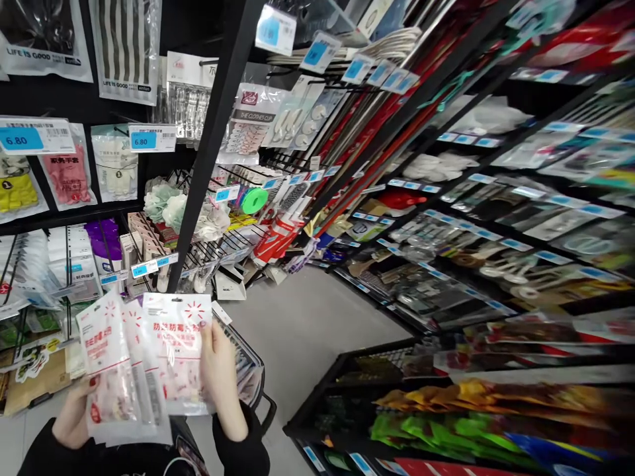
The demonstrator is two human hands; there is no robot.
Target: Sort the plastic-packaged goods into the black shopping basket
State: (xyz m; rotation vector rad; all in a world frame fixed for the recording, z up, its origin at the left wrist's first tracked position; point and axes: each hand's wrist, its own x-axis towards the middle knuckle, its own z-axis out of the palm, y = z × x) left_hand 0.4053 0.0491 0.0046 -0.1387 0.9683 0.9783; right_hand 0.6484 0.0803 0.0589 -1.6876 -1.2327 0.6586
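My two hands hold a fan of flat white packets with red print [143,357] low at the left. My left hand [74,413] grips the left packets from below, its thumb with a red nail lying on the front. The right edge of the front packet is gripped by my right hand [221,380], fingers closed along it. Both sleeves are black.
A black shelf post [208,152] rises just behind the packets. Hanging goods with blue price tags [20,137] fill the left wall. Long black shelves [496,198] of packaged wares run along the right. Grey floor [307,330] lies between, with a black wire basket [248,370] by my right hand.
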